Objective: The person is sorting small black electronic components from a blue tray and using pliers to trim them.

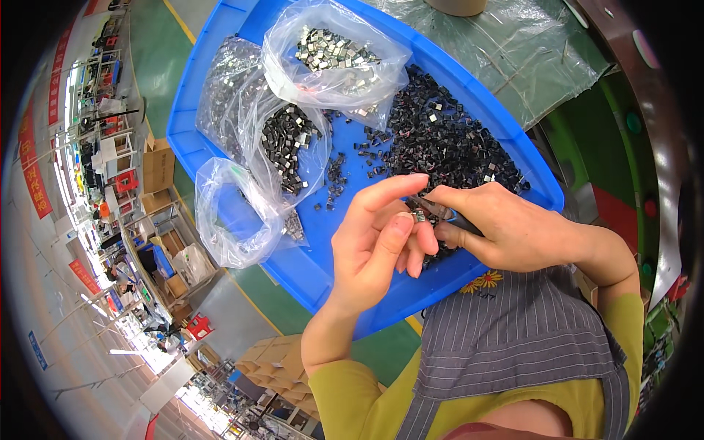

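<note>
Between the fingertips of my left hand [378,246] sits a small metallic connector piece [419,215], its thumb and fingers closed round it. My right hand [506,224] is wrapped about a dark-handled hand tool that looks like pliers [444,211]; its tip reaches the piece. Both hands are over the near side of a large blue tray [323,275]. Beyond them lies a broad heap of small black parts [458,136], partly hidden by my hands.
Inside the tray, a clear plastic bag [282,62] holds silvery parts, and another bag [293,150] holds black and silver ones. A third clear bag [238,213] overhangs the left rim. Clear sheeting [528,55] covers the surface behind. Cardboard boxes [275,363] stand on the floor, lower left.
</note>
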Demonstrator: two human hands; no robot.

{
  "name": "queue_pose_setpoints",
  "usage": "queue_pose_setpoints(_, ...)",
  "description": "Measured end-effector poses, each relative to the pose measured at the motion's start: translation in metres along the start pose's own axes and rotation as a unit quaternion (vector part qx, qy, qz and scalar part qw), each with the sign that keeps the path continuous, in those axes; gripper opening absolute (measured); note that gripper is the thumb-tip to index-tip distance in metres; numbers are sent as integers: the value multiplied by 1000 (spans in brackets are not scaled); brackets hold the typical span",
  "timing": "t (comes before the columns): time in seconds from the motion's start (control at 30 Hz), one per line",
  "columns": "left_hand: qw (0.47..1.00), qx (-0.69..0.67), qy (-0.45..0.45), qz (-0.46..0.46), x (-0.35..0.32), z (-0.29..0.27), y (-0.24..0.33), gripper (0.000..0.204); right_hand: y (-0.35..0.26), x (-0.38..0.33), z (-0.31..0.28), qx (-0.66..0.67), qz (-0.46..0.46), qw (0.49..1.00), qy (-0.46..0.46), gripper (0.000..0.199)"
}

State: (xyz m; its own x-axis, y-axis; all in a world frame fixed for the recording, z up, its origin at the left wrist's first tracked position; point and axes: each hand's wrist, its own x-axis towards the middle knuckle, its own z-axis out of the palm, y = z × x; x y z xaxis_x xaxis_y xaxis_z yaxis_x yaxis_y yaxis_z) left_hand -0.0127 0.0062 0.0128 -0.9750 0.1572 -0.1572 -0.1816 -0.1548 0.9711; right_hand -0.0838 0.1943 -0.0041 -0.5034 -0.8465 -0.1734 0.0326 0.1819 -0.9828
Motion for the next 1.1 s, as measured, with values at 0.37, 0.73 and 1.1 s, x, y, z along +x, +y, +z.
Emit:
queue_pose_setpoints(0.37, 996, 84, 15, 34, -3, 5, 1, 30, -1, -1, -2, 42, 4, 999, -21, 21)
queue_pose_setpoints(0.73, 991, 112, 48, 62, -4, 7, 0, 30, 3, -1, -3, 30, -25, 999, -31, 24)
queue_pose_setpoints(1.1, 988, 129, 70, 40, -1, 9, -5, 36, -6, -1, -7, 64, 26, 995, -71, 25)
